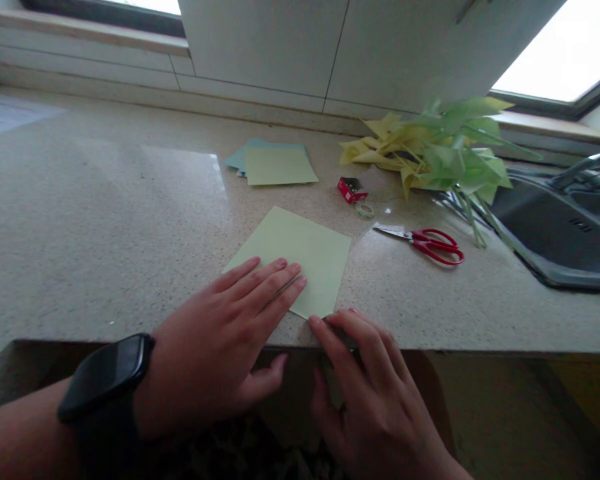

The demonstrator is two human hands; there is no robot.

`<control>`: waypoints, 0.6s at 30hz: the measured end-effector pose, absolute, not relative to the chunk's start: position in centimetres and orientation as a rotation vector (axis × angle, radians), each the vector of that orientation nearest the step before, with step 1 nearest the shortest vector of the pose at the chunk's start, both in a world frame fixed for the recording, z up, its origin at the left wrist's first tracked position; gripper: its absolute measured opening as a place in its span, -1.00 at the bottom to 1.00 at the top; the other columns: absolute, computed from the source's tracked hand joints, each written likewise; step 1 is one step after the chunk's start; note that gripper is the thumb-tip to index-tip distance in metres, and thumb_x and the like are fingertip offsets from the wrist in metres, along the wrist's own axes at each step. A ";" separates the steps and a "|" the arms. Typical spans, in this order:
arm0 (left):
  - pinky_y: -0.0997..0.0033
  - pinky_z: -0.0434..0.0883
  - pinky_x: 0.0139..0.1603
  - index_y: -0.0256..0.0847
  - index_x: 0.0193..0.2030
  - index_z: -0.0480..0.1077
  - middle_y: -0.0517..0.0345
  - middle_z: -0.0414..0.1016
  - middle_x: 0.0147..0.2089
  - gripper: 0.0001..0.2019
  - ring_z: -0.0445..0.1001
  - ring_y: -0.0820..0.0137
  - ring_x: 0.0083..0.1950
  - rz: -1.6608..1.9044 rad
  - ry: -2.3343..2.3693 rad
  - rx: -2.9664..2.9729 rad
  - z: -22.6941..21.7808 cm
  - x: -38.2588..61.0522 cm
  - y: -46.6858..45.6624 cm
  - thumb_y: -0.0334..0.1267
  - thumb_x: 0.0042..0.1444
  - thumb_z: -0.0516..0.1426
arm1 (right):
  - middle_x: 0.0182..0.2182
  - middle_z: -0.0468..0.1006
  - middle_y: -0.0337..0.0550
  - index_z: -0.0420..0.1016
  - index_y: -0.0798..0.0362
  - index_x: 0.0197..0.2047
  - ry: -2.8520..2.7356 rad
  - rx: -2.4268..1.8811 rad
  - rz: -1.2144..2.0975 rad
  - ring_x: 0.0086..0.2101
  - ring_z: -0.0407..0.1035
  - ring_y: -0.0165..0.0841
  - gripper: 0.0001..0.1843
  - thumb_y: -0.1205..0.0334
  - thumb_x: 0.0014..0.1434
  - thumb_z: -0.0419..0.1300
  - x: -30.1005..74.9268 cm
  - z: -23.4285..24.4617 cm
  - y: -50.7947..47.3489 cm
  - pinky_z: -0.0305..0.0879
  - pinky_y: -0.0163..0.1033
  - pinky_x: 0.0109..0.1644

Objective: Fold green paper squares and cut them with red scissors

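A light green square paper sheet (300,257) lies on the speckled counter (105,220) near its front edge. My left hand (220,340) rests flat on the sheet's near left part, fingers stretched out and together, a black watch on the wrist. My right hand (370,387) sits at the counter's edge with its fingertips touching the sheet's near corner; its fingers are extended and hold nothing.
A small stack of green and blue sheets (275,163) lies farther back. Red-handled scissors (427,243), a red box (351,189) and a tape ring (365,211) sit to the right. Folded yellow and green paper flowers (435,150) lie beside a dark sink (560,233).
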State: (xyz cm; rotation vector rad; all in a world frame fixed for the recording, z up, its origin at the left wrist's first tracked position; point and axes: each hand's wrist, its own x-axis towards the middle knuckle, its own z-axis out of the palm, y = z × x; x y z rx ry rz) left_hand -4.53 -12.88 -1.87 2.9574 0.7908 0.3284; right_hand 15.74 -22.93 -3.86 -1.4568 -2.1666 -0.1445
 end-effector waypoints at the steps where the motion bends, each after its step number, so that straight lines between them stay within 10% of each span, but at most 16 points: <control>1: 0.03 0.05 0.53 -0.32 0.47 0.12 -0.04 0.11 0.53 -0.28 0.07 0.19 0.53 0.327 0.792 2.959 -1.9 -4.6 -12.9 -0.13 0.19 0.13 | 0.09 0.37 0.09 0.42 0.28 0.20 -2.159 -1.452 -0.147 0.14 0.26 -0.13 -0.56 0.46 0.25 0.12 15.8 -3.9 -23.0 0.23 -0.05 0.25; 18: 0.00 0.07 0.52 -0.16 0.50 0.07 -0.03 0.11 0.53 -0.26 0.07 0.15 0.53 0.304 0.772 2.970 -2.0 -4.7 -12.7 -0.06 0.22 0.14 | 0.00 0.43 0.08 0.29 0.31 0.32 -2.074 -1.620 -0.178 -0.02 0.30 -0.15 -0.43 0.36 0.27 0.13 15.2 -3.1 -22.3 0.28 -0.04 0.09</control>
